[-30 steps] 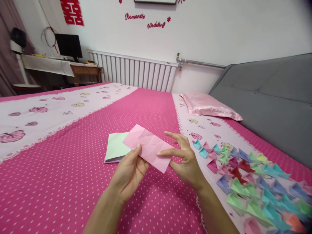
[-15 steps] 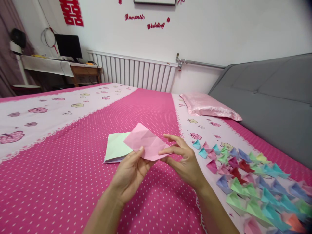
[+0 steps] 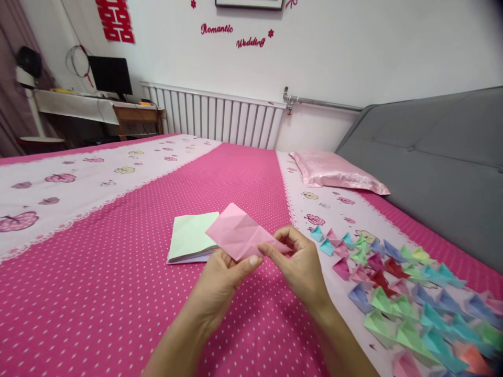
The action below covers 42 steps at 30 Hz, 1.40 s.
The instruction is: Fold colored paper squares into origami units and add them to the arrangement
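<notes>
Both my hands hold a creased pink paper (image 3: 238, 234) above the pink dotted bedspread (image 3: 118, 293). My left hand (image 3: 222, 280) pinches its near edge with the thumb on top. My right hand (image 3: 301, 264) is closed on the paper's right end, fingers folded over a corner. Just behind the paper a small stack of square sheets (image 3: 190, 242), light green on top, lies flat on the bed.
Several folded paper boats (image 3: 396, 293) in blue, green, pink and red lie in rows on the bed to my right. A pink pillow (image 3: 338, 170) sits by the grey headboard (image 3: 440, 167). A radiator (image 3: 216, 116) and a desk with a monitor (image 3: 110, 76) stand at the far wall.
The flat pink strip has been folded in at its right end into a narrower pointed shape. My right fingers went from spread to closed on it, and both hands drew closer together.
</notes>
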Motion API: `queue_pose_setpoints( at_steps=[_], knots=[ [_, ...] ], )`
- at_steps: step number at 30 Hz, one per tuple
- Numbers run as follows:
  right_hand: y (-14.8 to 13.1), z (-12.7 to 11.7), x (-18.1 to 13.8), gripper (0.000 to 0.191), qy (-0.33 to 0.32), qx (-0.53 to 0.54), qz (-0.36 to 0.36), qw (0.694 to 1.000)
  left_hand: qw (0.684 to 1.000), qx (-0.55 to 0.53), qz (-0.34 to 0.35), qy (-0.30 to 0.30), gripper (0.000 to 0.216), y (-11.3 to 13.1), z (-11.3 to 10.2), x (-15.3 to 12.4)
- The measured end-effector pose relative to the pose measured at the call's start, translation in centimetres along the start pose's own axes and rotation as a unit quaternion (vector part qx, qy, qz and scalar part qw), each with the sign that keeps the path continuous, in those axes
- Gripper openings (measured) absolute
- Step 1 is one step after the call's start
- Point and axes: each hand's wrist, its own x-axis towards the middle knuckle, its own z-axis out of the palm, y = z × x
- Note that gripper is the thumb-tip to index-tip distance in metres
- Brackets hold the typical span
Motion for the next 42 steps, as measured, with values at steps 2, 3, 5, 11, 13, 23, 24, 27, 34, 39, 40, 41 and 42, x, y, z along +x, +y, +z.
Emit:
queue_pose_setpoints(
  at_steps=[2,3,5,11,13,23,24,27,34,39,40,41,42],
  knots=[
    [-0.1,0.2,-0.1,0.018,0.005,0.008,0.003,1.0,0.999,0.029,0.012,0.02,0.021,-0.4,0.1,0.2],
    [-0.1,0.2,-0.1,0.019,0.005,0.018,0.006,1.0,0.999,0.034,0.013,0.033,0.019,-0.6,0.1,0.2],
    [-0.2,0.3,-0.2,0.022,0.001,0.044,0.016,0.999,0.998,0.03,0.013,0.058,0.016,-0.9,0.0,0.3],
    [-0.2,0.0,0.0,0.026,-0.044,0.12,0.054,0.99,0.998,0.018,-0.003,0.058,0.016,-0.7,-0.3,0.4],
    [-0.1,-0.2,0.2,0.024,-0.054,0.13,0.071,0.987,0.998,0.016,0.0,0.068,0.018,-0.6,-0.3,0.4],
    [-0.2,-0.6,0.2,0.028,-0.078,0.152,0.13,0.977,0.993,0.0,0.022,0.112,0.013,-0.2,-0.4,0.6],
    [-0.2,-0.6,0.2,0.028,-0.082,0.152,0.133,0.976,0.992,-0.003,0.029,0.12,0.017,-0.2,-0.3,0.7],
    [0.0,-0.8,0.2,0.028,-0.106,0.142,0.137,0.975,0.989,-0.006,0.053,0.139,0.03,-0.4,-0.4,0.9],
    [0.4,-1.3,0.4,0.023,-0.089,0.037,0.073,0.993,0.984,0.069,0.043,0.159,0.034,-0.6,-1.6,1.1],
    [-0.6,-1.5,0.2,0.019,-0.055,-0.08,-0.089,0.991,0.977,0.185,-0.005,0.102,0.031,-0.4,-1.7,0.7],
    [-0.8,-1.5,0.2,0.022,-0.065,-0.096,-0.102,0.988,0.976,0.201,-0.017,0.079,0.029,-0.4,-1.6,0.6],
    [-0.9,-1.5,0.2,0.025,-0.078,-0.109,-0.114,0.984,0.975,0.212,-0.03,0.052,0.026,-0.3,-1.5,0.5],
    [-0.9,-1.5,0.1,0.028,-0.095,-0.121,-0.124,0.98,0.974,0.221,-0.043,0.022,0.023,-0.4,-1.5,0.5]
  ],
)
